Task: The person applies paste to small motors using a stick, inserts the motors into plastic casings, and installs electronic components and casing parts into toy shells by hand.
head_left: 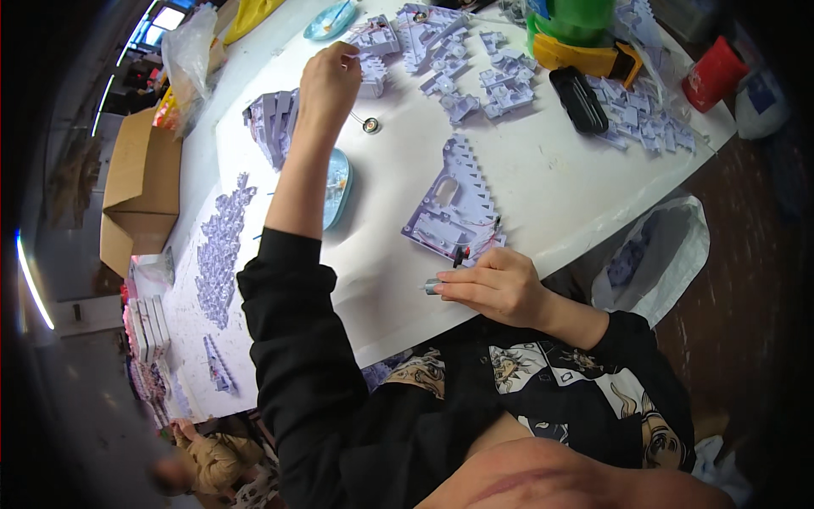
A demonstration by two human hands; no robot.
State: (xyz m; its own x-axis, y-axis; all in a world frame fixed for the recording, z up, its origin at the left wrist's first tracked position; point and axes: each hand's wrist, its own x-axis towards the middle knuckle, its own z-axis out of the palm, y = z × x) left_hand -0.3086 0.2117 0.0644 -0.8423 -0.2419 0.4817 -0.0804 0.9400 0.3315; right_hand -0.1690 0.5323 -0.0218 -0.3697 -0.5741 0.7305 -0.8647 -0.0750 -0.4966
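Observation:
My right hand (504, 288) pinches a small silvery cylinder like a little motor (432, 287) at the table's near edge. A small black and red piece (460, 256) shows just above its fingers. Beyond lies a lavender plastic shell (443, 222) with a toothed edge, an oval opening and thin red wires. My left hand (331, 83) reaches far across the table, fingers curled beside a lavender boxy part (373, 38); what they hold, if anything, is hidden. Close to that wrist rests a small round speaker-like disc (370, 125) with a thin wire.
A blue dish (337, 191) sits partly behind my left forearm, another blue dish (331, 20) farther off. Lavender parts (509, 81) lie at the back, with a black tray (578, 100) and red cup (714, 75) to the right. Small pieces (225, 254) and a cardboard box (144, 182) are left.

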